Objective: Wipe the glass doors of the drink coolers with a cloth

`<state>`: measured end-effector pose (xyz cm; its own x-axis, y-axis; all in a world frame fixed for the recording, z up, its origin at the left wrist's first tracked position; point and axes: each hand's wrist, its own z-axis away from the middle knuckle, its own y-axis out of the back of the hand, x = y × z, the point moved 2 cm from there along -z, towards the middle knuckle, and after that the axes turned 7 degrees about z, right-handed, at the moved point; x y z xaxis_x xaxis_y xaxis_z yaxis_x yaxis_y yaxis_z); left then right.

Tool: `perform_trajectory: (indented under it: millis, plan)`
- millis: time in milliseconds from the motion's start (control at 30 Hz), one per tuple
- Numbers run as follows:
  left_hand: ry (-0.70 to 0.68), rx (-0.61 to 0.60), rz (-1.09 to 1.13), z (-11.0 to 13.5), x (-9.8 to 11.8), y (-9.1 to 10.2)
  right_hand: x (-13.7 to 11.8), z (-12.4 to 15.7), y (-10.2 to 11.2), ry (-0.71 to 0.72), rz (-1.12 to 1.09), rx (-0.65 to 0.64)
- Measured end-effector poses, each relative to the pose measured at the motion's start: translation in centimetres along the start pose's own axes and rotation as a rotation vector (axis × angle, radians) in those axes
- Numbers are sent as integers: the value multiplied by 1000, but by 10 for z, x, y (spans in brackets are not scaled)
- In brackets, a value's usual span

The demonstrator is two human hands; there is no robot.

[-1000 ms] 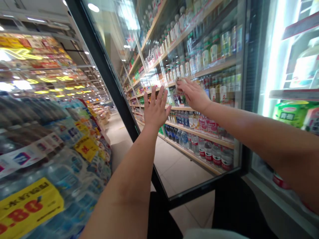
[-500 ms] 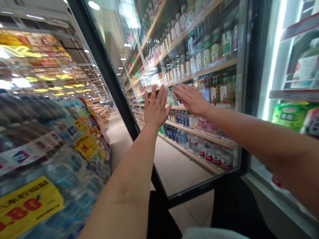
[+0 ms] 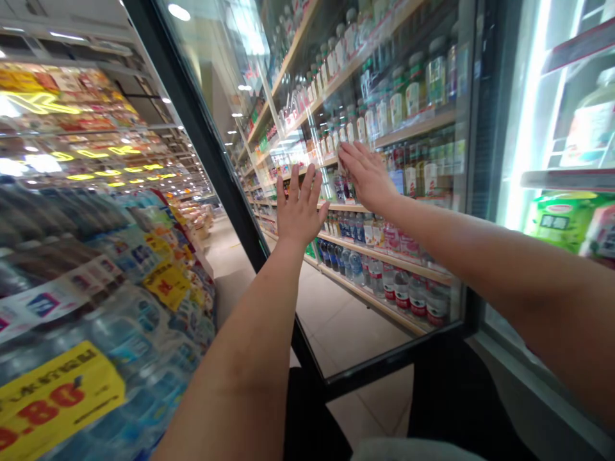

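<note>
Left hand: [image 3: 300,214] laid flat against the pane as it looks, back toward the viewer, fingers straight and fanned apart, grasping nothing.
Right hand: [image 3: 369,178] flat and slanted, fingers nearly together and pointing up and left; its underside is hidden, so I cannot tell whether it holds something.
Glass door: [image 3: 353,339] straight ahead behind both hands, standing open at a slant, clear and shiny, streaked with bright light toward the top.
Door frame: [image 3: 202,128] black, leaning along the left side of the pane and running under it.
Cooler: [image 3: 567,179] right of the door, brightly lit, with a green pack [image 3: 555,221] below a shelf edge.
Water bottles: [image 3: 125,339] stacked at left behind a yellow price sign [image 3: 62,403].
Shelved bottles: [image 3: 403,294] rows showing in the pane, red labels lowest; through it or mirrored, I cannot tell.
Change: right hand sits higher than half a second ago; left hand has stayed put.
</note>
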<state>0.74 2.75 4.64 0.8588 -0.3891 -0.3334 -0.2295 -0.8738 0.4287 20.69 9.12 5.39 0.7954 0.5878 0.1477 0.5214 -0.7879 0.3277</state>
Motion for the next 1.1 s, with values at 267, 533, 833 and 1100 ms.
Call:
perform_trajectory:
  millis: [267,533,833,1100]
  plan:
    - [7,-8,-22,-1,1,0,-10,-3,6,-13,31,-65]
    - [8,-3,-19,-1,1,0,-15,-17,3,-135,51,-23]
    - [9,5,15,-1,1,0,-10,-21,2,-174,27,20]
    - [11,-3,-15,-1,1,-1,-18,-19,3,-171,34,18]
